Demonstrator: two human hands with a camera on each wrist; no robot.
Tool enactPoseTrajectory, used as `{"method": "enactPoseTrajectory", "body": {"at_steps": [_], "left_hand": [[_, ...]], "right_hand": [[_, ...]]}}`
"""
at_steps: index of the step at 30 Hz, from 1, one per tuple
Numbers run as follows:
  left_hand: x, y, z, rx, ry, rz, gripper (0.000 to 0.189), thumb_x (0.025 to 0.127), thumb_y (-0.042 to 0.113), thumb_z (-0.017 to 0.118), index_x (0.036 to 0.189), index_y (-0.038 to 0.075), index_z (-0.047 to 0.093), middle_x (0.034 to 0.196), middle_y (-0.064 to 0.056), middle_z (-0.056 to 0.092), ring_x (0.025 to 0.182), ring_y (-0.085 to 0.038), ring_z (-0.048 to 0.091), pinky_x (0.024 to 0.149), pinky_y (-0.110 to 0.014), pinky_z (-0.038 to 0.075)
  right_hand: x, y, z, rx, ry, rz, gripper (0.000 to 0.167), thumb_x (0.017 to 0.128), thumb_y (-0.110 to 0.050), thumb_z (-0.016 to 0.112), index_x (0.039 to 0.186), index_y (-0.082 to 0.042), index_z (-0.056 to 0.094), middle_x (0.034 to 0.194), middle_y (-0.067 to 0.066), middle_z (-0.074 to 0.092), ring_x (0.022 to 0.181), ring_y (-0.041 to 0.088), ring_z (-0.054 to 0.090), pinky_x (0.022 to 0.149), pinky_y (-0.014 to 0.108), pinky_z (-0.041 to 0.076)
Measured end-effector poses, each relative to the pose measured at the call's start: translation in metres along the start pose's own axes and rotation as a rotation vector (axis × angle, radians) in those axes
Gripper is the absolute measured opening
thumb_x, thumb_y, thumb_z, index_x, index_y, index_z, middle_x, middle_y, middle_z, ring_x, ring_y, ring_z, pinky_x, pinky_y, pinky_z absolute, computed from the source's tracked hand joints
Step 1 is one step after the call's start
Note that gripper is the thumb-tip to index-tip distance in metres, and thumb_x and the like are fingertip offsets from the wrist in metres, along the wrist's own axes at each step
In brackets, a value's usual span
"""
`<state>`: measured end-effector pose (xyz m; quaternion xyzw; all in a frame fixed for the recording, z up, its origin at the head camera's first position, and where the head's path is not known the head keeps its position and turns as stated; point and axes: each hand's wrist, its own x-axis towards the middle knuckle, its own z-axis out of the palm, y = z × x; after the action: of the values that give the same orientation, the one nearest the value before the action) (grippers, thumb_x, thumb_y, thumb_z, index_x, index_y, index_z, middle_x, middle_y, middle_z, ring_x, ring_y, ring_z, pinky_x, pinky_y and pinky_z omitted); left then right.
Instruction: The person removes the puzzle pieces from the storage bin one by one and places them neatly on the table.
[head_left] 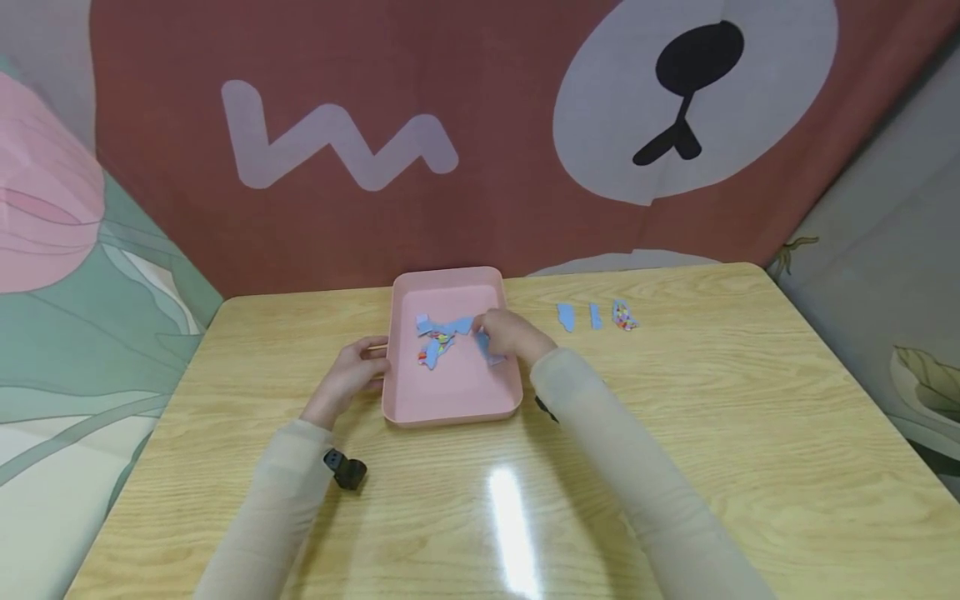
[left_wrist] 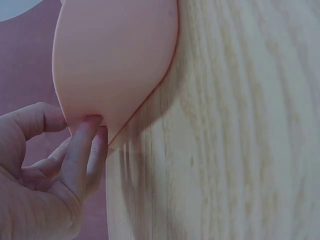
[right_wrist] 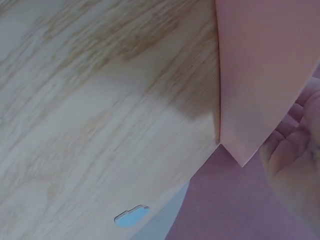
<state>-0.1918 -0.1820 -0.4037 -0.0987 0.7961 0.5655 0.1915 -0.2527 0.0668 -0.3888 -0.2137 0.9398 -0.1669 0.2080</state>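
A pink tray (head_left: 450, 398) holds several small jigsaw puzzle pieces (head_left: 438, 329), mostly light blue with some multicoloured parts. Against the tray's left wall is my left hand (head_left: 350, 371). In the left wrist view, its fingers (left_wrist: 82, 150) touch the outer side of that wall and the rim. My right hand (head_left: 516, 335) reaches over the right wall, fingertips down at the blue pieces beside it. The tray wall hides those fingertips in the right wrist view, and I cannot tell whether they pinch a piece.
Three puzzle pieces lie in a row right of the tray: a blue one (head_left: 566, 317), a narrow blue one (head_left: 596, 316) and a multicoloured one (head_left: 622, 315). The wooden table (head_left: 420, 508) meets a printed curtain (head_left: 495, 208) at its far edge.
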Motion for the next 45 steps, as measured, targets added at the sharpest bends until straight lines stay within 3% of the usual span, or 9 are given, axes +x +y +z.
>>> {"method": "enactPoseTrajectory", "body": {"at_steps": [7, 21, 30, 36, 41, 45], "left_hand": [[0.001, 0.001, 0.001, -0.002, 0.005, 0.002, 0.057, 0.093, 0.003, 0.046, 0.147, 0.001, 0.029, 0.147, -0.024, 0.040, 0.127, -0.033, 0.049, 0.088, -0.029, 0.054], [0.002, 0.000, 0.001, 0.003, 0.015, -0.011, 0.056, 0.094, 0.003, 0.046, 0.147, 0.001, 0.029, 0.147, -0.024, 0.040, 0.129, -0.034, 0.047, 0.094, -0.036, 0.052], [0.001, 0.000, 0.003, 0.020, 0.018, -0.014, 0.056, 0.094, 0.004, 0.047, 0.147, 0.001, 0.030, 0.147, -0.025, 0.039, 0.130, -0.035, 0.046, 0.098, -0.040, 0.050], [0.001, 0.000, 0.002, 0.017, 0.025, -0.008, 0.056, 0.093, 0.004, 0.047, 0.147, 0.001, 0.031, 0.146, -0.025, 0.041, 0.129, -0.034, 0.047, 0.096, -0.039, 0.051], [0.001, 0.000, 0.003, 0.002, 0.024, 0.001, 0.056, 0.092, 0.003, 0.047, 0.146, 0.000, 0.031, 0.146, -0.025, 0.040, 0.127, -0.033, 0.048, 0.093, -0.036, 0.053], [0.000, -0.001, 0.003, -0.009, 0.020, 0.007, 0.056, 0.092, 0.001, 0.046, 0.146, -0.001, 0.030, 0.146, -0.026, 0.040, 0.126, -0.032, 0.049, 0.091, -0.034, 0.054]], "right_hand": [[0.000, -0.004, 0.003, -0.069, -0.014, -0.013, 0.053, 0.083, 0.003, 0.065, 0.134, -0.009, 0.054, 0.134, 0.011, 0.057, 0.119, 0.024, 0.055, 0.102, 0.036, 0.046], [0.000, -0.005, 0.009, -0.079, -0.025, -0.062, 0.047, 0.081, 0.004, 0.065, 0.126, -0.005, 0.060, 0.097, 0.008, 0.066, 0.096, 0.020, 0.056, 0.094, 0.034, 0.048], [-0.002, -0.004, 0.012, -0.071, -0.021, -0.067, 0.044, 0.081, 0.005, 0.064, 0.122, -0.010, 0.062, 0.113, 0.007, 0.065, 0.108, 0.021, 0.057, 0.096, 0.036, 0.048], [-0.001, -0.004, 0.013, -0.058, -0.001, -0.106, 0.042, 0.082, 0.007, 0.061, 0.121, -0.008, 0.062, 0.114, 0.008, 0.065, 0.108, 0.022, 0.059, 0.095, 0.035, 0.049], [-0.003, -0.003, 0.012, 0.020, 0.028, -0.143, 0.030, 0.083, 0.005, 0.062, 0.110, -0.005, 0.066, 0.106, 0.010, 0.066, 0.101, 0.021, 0.059, 0.093, 0.034, 0.049], [-0.006, -0.001, 0.009, 0.160, 0.028, -0.156, 0.025, 0.083, 0.005, 0.061, 0.106, -0.003, 0.067, 0.100, 0.011, 0.066, 0.094, 0.020, 0.058, 0.084, 0.029, 0.050]]}}
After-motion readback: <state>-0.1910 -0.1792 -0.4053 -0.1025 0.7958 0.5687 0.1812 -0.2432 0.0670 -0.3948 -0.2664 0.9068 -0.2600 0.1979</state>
